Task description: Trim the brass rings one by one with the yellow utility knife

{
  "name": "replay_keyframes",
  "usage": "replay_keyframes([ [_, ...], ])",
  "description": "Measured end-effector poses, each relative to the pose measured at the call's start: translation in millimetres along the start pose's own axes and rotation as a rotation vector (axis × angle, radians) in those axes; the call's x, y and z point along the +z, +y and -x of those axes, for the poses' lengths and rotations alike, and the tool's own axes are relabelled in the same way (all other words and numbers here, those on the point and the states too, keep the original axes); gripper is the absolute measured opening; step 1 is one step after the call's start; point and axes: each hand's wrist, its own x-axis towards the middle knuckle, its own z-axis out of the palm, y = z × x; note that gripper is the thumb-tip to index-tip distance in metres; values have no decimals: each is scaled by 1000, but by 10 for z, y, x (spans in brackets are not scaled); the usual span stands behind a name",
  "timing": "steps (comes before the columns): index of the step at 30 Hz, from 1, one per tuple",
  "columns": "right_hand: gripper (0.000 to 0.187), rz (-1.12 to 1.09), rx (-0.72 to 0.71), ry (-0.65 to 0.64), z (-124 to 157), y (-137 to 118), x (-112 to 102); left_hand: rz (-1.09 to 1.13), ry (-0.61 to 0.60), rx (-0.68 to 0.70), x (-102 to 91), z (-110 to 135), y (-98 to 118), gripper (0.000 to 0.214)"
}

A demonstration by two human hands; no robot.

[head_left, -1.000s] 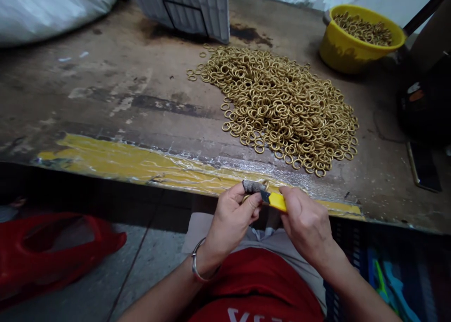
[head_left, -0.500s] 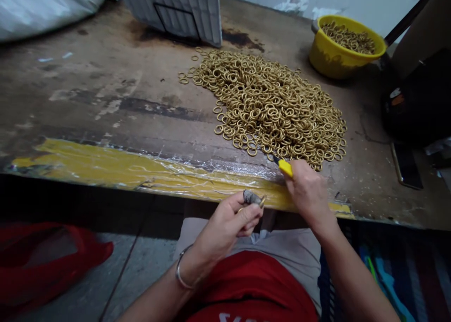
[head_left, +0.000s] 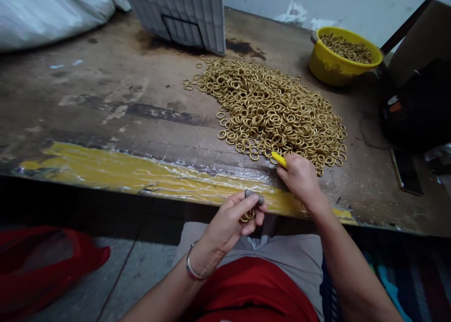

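Observation:
My left hand (head_left: 234, 216) is closed around a few gold-coloured rings (head_left: 247, 215), held in front of the table's edge, above my lap. A grey wrap (head_left: 252, 196) covers its index finger. In my closed right hand (head_left: 301, 176) is a yellow-handled tool (head_left: 279, 160) that looks like a utility knife; its tip is hard to make out. The tool points up and left, at the near edge of a large pile of gold-coloured rings (head_left: 275, 110) on the table (head_left: 158, 101).
A yellow basin (head_left: 334, 73) full of rings stands at the back right. Right of the pile lies a phone (head_left: 406, 171), below a black object (head_left: 408, 106). A grey ribbed panel (head_left: 179, 11) and a white sack (head_left: 52, 16) are at the back left. Yellow tape (head_left: 123, 171) covers the front edge.
My left fingers have shifted, and rings now show below the thumb instead of one at the fingertips. My right hand has moved slightly left and up with the tool, which has turned.

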Motion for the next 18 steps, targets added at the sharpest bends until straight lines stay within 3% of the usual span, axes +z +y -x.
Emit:
replay_keyframes([
  [2,15,-411,26,44,106,8,-5,-2,13,19,7,-41,-3,28],
  [5,26,-1072,133,-57,316,-39,60,14,-46,46,39,-91,1,26],
  [9,34,-1498,244,-120,554,-154,238,71,-137,65,121,-101,28,28],
  [13,31,-1489,202,-105,656,-204,301,102,-159,48,185,-78,60,30],
  [15,24,-1276,72,-29,684,-186,234,73,-141,45,194,-63,69,34],
  [18,14,-727,-208,142,755,-119,63,-62,-63,75,185,-31,79,37],
])
